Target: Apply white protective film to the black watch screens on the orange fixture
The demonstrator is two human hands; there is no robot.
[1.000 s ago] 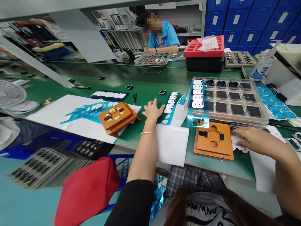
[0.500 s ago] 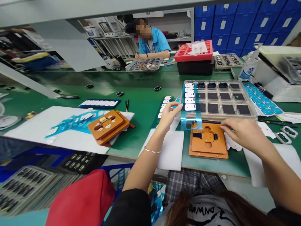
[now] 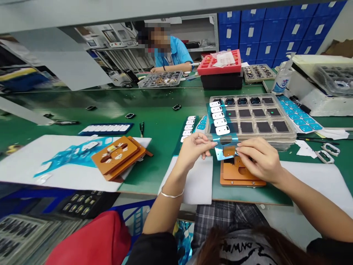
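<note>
A clear blue film strip (image 3: 220, 122) with several white rounded labels hangs between my hands, over the left edge of a clear compartment tray (image 3: 291, 127). My left hand (image 3: 195, 149) pinches the strip's lower left side. With thumb and fingers closed, my right hand (image 3: 257, 156) holds its lower right end. Below the film sits an orange fixture (image 3: 230, 176), partly covered by the film and my right hand. The tray holds dark square pieces, with black parts in its back row. Another strip of white labels (image 3: 188, 129) lies to the left of the tray.
Stacked orange plates (image 3: 117, 154) rest at the left on white foam beside crumpled blue film (image 3: 74, 154). White frames (image 3: 325, 156) lie at the right. Across the bench, a person in blue (image 3: 176, 51) sits behind a parts tray (image 3: 162, 78). A red box (image 3: 220, 64) stands nearby.
My right hand has moved left from beside the fixture to the film's lower end and closed on it. The strip is now tilted. The whole view has shifted slightly.
</note>
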